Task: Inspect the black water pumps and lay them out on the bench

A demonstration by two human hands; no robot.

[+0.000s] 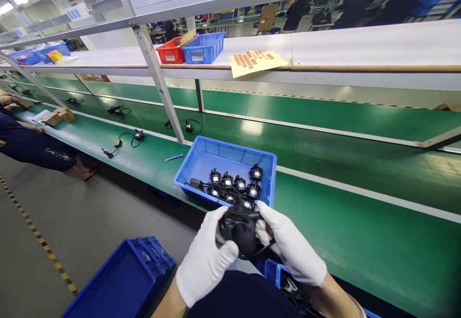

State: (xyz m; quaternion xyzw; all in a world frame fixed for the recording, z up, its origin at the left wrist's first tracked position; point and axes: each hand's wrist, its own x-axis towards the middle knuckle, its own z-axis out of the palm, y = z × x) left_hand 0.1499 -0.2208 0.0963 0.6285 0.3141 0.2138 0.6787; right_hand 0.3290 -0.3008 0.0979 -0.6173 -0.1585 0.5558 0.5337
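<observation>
Both my hands wear white gloves and grip one black pump-like part (pixel 240 231) with a cable, held close to my body below the table edge. My left hand (pixel 208 258) wraps its left side, fingers closed. My right hand (pixel 290 246) clasps its right side, fingers closed. Just beyond them a light blue bin (pixel 201 162) sits on the green belt and holds several of the same black parts (pixel 236 186) with tangled cables.
More black parts with cables (pixel 124 141) lie along the green belt (pixel 360 241) to the left. A dark blue crate (pixel 122 279) stands on the floor at lower left. Another person (pixel 29 145) sits at far left. Red and blue bins (pixel 192 49) and a yellow sheet (pixel 257 61) rest on the upper shelf.
</observation>
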